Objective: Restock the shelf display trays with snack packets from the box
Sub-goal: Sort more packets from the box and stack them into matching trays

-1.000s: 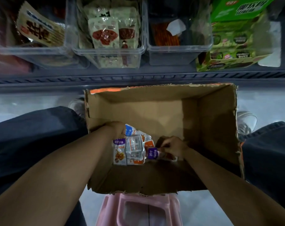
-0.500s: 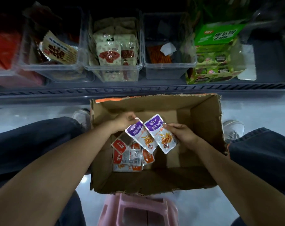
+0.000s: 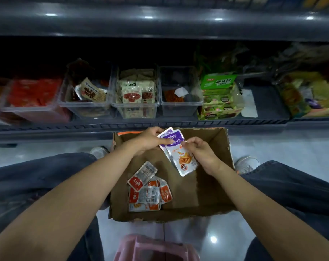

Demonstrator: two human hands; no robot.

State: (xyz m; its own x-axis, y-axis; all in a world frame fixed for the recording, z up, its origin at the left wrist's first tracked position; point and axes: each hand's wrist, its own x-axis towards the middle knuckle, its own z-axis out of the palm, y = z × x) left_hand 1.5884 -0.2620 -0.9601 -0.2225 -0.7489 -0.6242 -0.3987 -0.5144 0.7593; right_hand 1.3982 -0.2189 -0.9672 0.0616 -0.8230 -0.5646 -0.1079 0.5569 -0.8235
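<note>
Two purple-topped snack packets (image 3: 180, 153) are stacked together above the open cardboard box (image 3: 212, 187). My left hand (image 3: 150, 141) pinches their top edge, and my right hand (image 3: 201, 153) pinches the front packet's right side. Several red and white packets (image 3: 147, 193) lie on the box floor at the left. On the shelf behind stand clear display trays: one with beige packets (image 3: 137, 93), and one almost empty tray (image 3: 180, 95) holding an orange packet.
A green carton (image 3: 219, 97) of snacks sits right of the trays, and a tray of red packets (image 3: 33, 97) at the far left. The upper shelf edge (image 3: 159, 21) overhangs. A pink stool (image 3: 156, 248) is below me, my knees on both sides of the box.
Both hands rose out of the box with the purple packets and brought them together into one stack. My view tilted up toward the shelf.
</note>
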